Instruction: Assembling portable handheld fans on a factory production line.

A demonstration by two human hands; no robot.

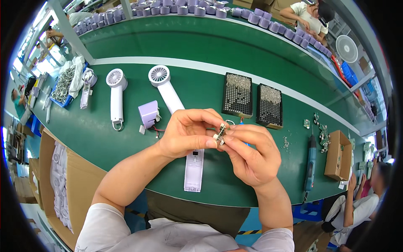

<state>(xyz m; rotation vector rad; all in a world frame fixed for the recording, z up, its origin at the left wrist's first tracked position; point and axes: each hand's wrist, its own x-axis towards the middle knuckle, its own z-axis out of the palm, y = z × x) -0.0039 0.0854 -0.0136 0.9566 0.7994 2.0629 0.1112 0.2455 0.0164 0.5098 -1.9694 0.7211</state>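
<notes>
Between both hands, over the middle of the green bench, a small green circuit board [220,133] with white connectors is pinched at its edges. My left hand [189,130] grips it from the left with thumb and fingers closed. From the right, my right hand [254,155] pinches the same board with its fingertips. Just below them lies an open purple fan handle shell [194,174]. A white handheld fan [168,88] reaches toward my left hand and passes partly behind it. Left of that hand is a purple fan head housing [148,114] with wires.
Another white handheld fan [116,96] lies further left. Two black trays of screws [237,94] stand at the back. On the right are an electric screwdriver [310,164], small circuit boards [324,136] and a cardboard box [338,155]. Purple housings [182,10] line the far side.
</notes>
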